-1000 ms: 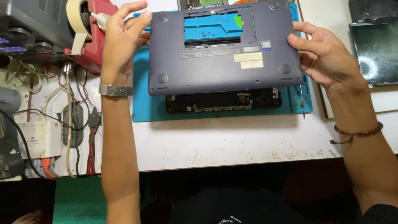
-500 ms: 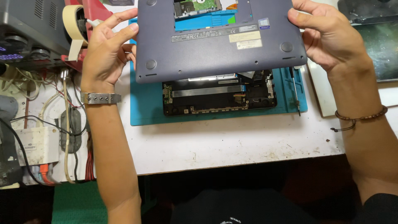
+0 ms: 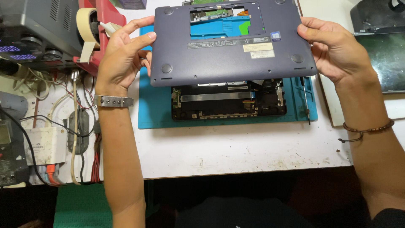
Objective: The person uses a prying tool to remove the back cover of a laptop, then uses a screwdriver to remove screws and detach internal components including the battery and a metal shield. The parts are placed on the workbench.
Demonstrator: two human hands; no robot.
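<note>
In the head view, the left hand [image 3: 122, 59] and the right hand [image 3: 333, 48] each grip one side edge of the grey laptop bottom cover [image 3: 232, 42], holding it above the blue repair mat [image 3: 154, 114]. Under the cover, on the mat, lies the opened laptop body [image 3: 228, 103]. A thin tool, perhaps a screwdriver [image 3: 306, 99], lies on the mat's right edge.

Left wrist: metal link watch band [image 3: 113, 101], silver, studded segments.
Right wrist: brown beaded bracelet [image 3: 368, 128], thin dark cord with knot.
Arms: bare, no sleeves.
Hands: bare, no gloves, no rings visible.
</note>
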